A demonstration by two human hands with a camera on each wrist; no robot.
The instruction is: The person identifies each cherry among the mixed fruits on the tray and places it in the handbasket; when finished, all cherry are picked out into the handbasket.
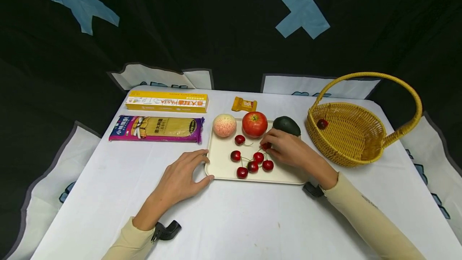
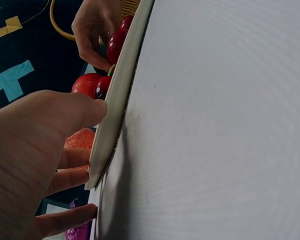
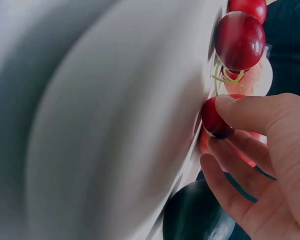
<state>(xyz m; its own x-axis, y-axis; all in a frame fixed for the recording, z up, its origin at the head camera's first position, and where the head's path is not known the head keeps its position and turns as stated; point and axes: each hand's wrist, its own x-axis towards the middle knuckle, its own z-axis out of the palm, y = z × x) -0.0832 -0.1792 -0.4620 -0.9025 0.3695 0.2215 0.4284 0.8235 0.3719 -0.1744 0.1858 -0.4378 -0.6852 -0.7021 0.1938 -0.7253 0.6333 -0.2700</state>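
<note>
A cherry (image 3: 216,119) on the right of the cream tray (image 1: 288,175) is pinched between the thumb and fingers of my right hand (image 1: 286,147). Several other cherries (image 1: 242,172) with thin stems lie loosely grouped on the tray, left of that hand. My left hand (image 1: 182,177) touches the tray's left edge and front corner with thumb and fingertips, its fingers fairly straight. Along the tray's back sit a pale pinkish round fruit (image 1: 224,125), a red apple (image 1: 254,124) and a dark green avocado (image 1: 286,125), which the right hand partly hides from the head view.
To the right stands a yellow wicker basket (image 1: 346,157) with a tall handle and one cherry (image 1: 322,124) inside. A yellow pasta box (image 1: 167,102) and a purple pasta packet (image 1: 157,128) lie left of the tray. Behind the tray is a small orange-yellow wrapped packet (image 1: 244,104).
</note>
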